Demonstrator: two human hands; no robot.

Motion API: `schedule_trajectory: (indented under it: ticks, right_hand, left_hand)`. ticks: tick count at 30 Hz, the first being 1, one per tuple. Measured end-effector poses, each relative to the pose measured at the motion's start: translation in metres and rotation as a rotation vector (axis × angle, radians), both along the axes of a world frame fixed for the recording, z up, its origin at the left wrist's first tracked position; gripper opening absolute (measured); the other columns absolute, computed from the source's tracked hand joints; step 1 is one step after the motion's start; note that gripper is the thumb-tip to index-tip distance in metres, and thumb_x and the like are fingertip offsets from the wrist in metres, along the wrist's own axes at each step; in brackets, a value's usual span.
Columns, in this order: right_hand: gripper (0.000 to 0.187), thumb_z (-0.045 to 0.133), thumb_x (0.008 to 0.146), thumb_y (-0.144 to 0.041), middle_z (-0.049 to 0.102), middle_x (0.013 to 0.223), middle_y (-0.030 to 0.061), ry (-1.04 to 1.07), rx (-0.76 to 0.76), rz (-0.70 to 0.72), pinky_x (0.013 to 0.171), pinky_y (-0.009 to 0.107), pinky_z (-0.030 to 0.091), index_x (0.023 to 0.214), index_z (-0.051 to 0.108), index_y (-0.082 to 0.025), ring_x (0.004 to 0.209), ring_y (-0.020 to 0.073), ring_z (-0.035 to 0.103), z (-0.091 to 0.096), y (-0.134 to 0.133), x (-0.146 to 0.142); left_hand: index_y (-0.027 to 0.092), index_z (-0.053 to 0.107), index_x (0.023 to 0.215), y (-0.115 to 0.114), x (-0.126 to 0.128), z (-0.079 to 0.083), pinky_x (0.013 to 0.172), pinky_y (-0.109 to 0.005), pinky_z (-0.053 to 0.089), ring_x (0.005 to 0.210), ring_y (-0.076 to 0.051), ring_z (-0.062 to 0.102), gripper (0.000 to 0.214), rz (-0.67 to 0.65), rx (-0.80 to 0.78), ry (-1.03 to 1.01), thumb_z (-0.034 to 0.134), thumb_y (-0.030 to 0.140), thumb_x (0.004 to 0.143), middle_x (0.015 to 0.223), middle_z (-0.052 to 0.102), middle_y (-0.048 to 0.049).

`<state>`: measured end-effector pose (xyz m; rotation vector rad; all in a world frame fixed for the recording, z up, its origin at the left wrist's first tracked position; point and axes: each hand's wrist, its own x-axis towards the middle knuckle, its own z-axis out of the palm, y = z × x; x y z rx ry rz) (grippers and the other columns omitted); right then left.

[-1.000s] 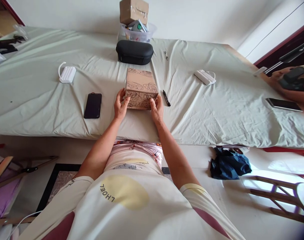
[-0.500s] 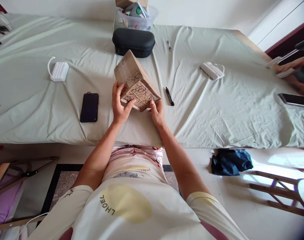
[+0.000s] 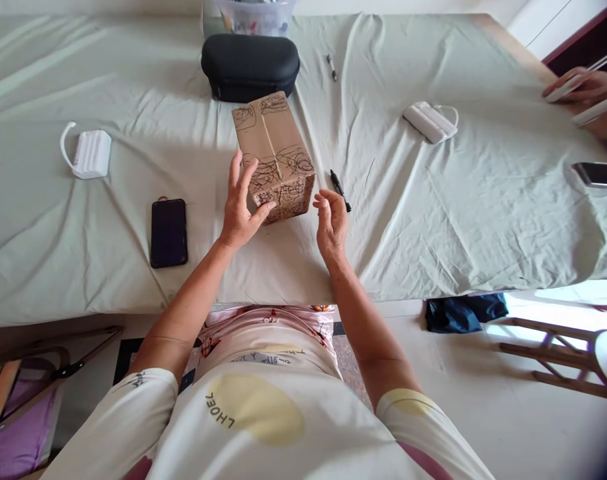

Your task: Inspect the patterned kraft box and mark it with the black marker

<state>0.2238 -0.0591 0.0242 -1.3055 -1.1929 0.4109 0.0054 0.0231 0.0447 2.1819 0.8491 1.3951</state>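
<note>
A brown cardboard box point(image 3: 270, 137) with black scribbles on its top and near side rests on the cloth, a light seam running along its top. My left hand point(image 3: 239, 207) is around its near left corner, fingers against the top and left edge, thumb on the near face. To the right of the box, apart from it, is my right hand point(image 3: 332, 223). Its fingers are loosely bent and nothing shows in them. Just beyond those fingers lies a black marker point(image 3: 339, 189), its lower end close to the hand.
On the green tablecloth point(image 3: 433, 227) are a phone point(image 3: 168, 233), a white corded block point(image 3: 93, 155) at left and another white block point(image 3: 430, 122) at right. Behind the box sit a black case point(image 3: 250, 67), a pen point(image 3: 332, 68) and a plastic bin point(image 3: 256, 19). Another person's hand point(image 3: 583, 87) is far right.
The box has been turned and lowered onto the table, its scribbled top now facing up. My right hand has let go and moved right. My left hand remains at the box.
</note>
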Motion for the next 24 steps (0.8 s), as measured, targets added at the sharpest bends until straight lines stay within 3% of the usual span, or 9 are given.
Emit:
schedule_trajectory:
  ticks: [3,6,8,11,14,17,20,24]
  right_hand:
    - [0.044,0.048,0.104,-0.066,0.072,0.115,0.0039,-0.023,-0.022,0.056,0.095,0.04,0.06,0.128,0.063,-0.032,0.106,0.0195,0.071,0.015,-0.002,0.009]
    - [0.05,0.048,0.102,-0.07,0.071,0.119,0.0044,-0.069,-0.017,0.14,0.1,0.044,0.06,0.134,0.061,-0.033,0.113,0.0213,0.07,0.034,0.003,0.019]
    - [0.057,0.047,0.101,-0.073,0.069,0.125,0.0049,-0.11,0.0,0.194,0.104,0.048,0.058,0.139,0.059,-0.033,0.12,0.0236,0.067,0.045,0.012,0.023]
    - [0.062,0.041,0.101,-0.076,0.068,0.131,0.0052,-0.168,0.026,0.232,0.11,0.055,0.055,0.141,0.06,-0.033,0.129,0.027,0.063,0.049,0.029,0.02]
    - [0.058,0.037,0.103,-0.074,0.067,0.135,0.0046,-0.188,0.063,0.188,0.115,0.057,0.051,0.139,0.063,-0.036,0.134,0.0282,0.06,0.037,0.038,0.011]
    - [0.064,0.038,0.1,-0.078,0.065,0.141,0.0064,-0.163,0.071,0.173,0.11,0.054,0.055,0.144,0.059,-0.037,0.134,0.0297,0.059,0.014,0.039,0.005]
    - [0.069,0.046,0.097,-0.079,0.068,0.132,0.0094,-0.12,-0.015,0.251,0.095,0.047,0.061,0.144,0.059,-0.03,0.118,0.0286,0.066,-0.005,0.038,0.008]
    - [0.054,0.066,0.094,-0.064,0.07,0.116,0.0054,-0.1,-0.139,0.323,0.08,0.035,0.062,0.135,0.063,-0.03,0.094,0.0202,0.068,-0.016,0.037,0.016]
  left_hand:
    - [0.034,0.019,0.165,0.001,-0.005,-0.02,0.131,-0.057,0.032,0.165,-0.037,0.014,0.104,-0.026,-0.103,-0.035,0.075,0.069,0.085,0.177,0.019,-0.0122]
    - [0.031,0.011,0.168,-0.002,-0.005,-0.037,0.125,-0.052,0.041,0.16,-0.036,0.031,0.11,-0.084,-0.25,-0.051,0.073,0.07,0.086,0.175,0.025,-0.0171]
    - [0.029,0.012,0.168,-0.006,-0.003,-0.041,0.123,-0.051,0.045,0.156,-0.035,0.04,0.108,-0.118,-0.308,-0.046,0.072,0.07,0.088,0.173,0.03,-0.0186]
    - [0.027,0.016,0.168,-0.012,-0.002,-0.034,0.124,-0.051,0.043,0.154,-0.035,0.043,0.103,-0.121,-0.325,-0.044,0.068,0.07,0.09,0.17,0.037,-0.0182]
    - [0.027,0.016,0.168,-0.016,-0.004,-0.024,0.124,-0.049,0.043,0.152,-0.033,0.047,0.097,-0.082,-0.351,-0.044,0.062,0.069,0.094,0.167,0.043,-0.0157]
    - [0.03,0.019,0.168,-0.019,-0.006,-0.019,0.121,-0.047,0.048,0.15,-0.031,0.05,0.091,0.001,-0.38,-0.005,0.06,0.067,0.096,0.167,0.045,-0.0114]
    - [0.031,0.023,0.167,-0.02,-0.005,-0.021,0.123,-0.047,0.047,0.151,-0.03,0.048,0.085,0.074,-0.394,0.024,0.059,0.065,0.098,0.166,0.046,-0.0099]
    - [0.031,0.028,0.166,-0.017,-0.004,-0.026,0.123,-0.046,0.046,0.148,-0.028,0.052,0.081,0.108,-0.407,0.018,0.06,0.062,0.098,0.158,0.056,-0.0103]
